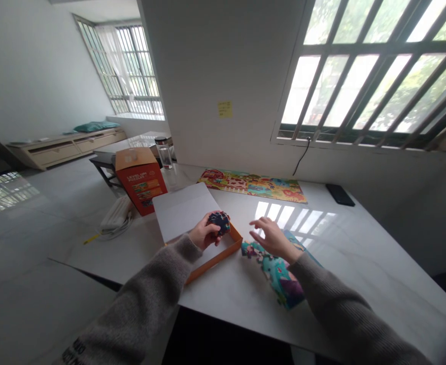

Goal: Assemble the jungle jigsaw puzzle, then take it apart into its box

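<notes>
My left hand (206, 232) is closed around several dark puzzle pieces (219, 223), held above the near right corner of an open box (215, 263) with orange sides. My right hand (270, 235) is empty, its fingers apart and curved, over the table just right of the box. Under my right hand and forearm lies a partly joined puzzle (278, 276) in teal, purple and green. My right wrist and sleeve hide part of it.
A finished long puzzle (253, 186) lies along the wall. An orange puzzle carton (141, 180) and a glass bottle (164, 153) stand at the back left, with a white power strip (115, 215) nearby. A black phone (340, 194) lies at the far right.
</notes>
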A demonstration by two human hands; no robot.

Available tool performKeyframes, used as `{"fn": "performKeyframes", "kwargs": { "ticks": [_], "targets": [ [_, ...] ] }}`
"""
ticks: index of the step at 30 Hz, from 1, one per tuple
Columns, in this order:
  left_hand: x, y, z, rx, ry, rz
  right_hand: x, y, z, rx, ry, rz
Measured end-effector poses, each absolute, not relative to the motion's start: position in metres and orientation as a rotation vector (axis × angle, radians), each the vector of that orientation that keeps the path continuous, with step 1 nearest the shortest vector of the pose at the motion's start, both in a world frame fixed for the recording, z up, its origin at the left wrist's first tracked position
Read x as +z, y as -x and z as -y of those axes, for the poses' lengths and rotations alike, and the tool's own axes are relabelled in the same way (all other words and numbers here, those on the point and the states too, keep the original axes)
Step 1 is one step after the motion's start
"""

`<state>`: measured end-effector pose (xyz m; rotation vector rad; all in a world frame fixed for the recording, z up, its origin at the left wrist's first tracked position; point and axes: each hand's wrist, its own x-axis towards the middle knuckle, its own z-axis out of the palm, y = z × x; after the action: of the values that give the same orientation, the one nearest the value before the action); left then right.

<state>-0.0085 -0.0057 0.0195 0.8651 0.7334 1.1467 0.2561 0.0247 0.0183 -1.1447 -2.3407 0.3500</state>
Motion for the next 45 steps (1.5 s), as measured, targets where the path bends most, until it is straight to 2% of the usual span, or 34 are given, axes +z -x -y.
{"fn": "performKeyframes", "kwargs": {
  "ticks": [3, 8, 15, 18, 23, 28, 32, 38, 41, 45],
  "targets": [
    [0.018, 0.008, 0.006, 1.123, -0.863, -0.727, -0.006, -0.267, -0.017, 0.332, 1.197, 2.603],
    [0.018, 0.007, 0.006, 1.128, -0.86, -0.732, -0.014, -0.262, -0.01, 0.387, 1.247, 2.629],
    [0.019, 0.006, 0.006, 1.13, -0.851, -0.763, -0.013, -0.272, -0.009, 0.915, 1.178, 2.239],
    [0.019, 0.006, 0.006, 1.128, -0.857, -0.769, -0.013, -0.275, -0.011, 0.915, 1.122, 2.097],
    [0.017, 0.006, 0.006, 1.126, -0.838, -0.791, 0.004, -0.268, -0.018, 1.035, 1.026, 1.843],
    [0.015, 0.006, 0.006, 1.107, -0.823, -0.829, 0.044, -0.236, -0.014, 1.232, 0.865, 1.743],
    [0.021, 0.006, 0.007, 1.094, -0.786, -0.824, 0.062, -0.198, -0.014, 1.073, 0.819, 1.87],
    [0.027, 0.003, 0.013, 1.151, -0.814, -0.733, 0.056, -0.171, -0.012, 0.957, 0.904, 1.9],
    [0.024, 0.001, 0.012, 1.176, -0.915, -0.811, 0.057, -0.169, -0.012, 1.09, 0.858, 1.794],
    [0.018, 0.004, 0.006, 1.198, -0.989, -1.003, 0.056, -0.176, -0.031, 1.364, 0.839, 1.327]
  ]
}}
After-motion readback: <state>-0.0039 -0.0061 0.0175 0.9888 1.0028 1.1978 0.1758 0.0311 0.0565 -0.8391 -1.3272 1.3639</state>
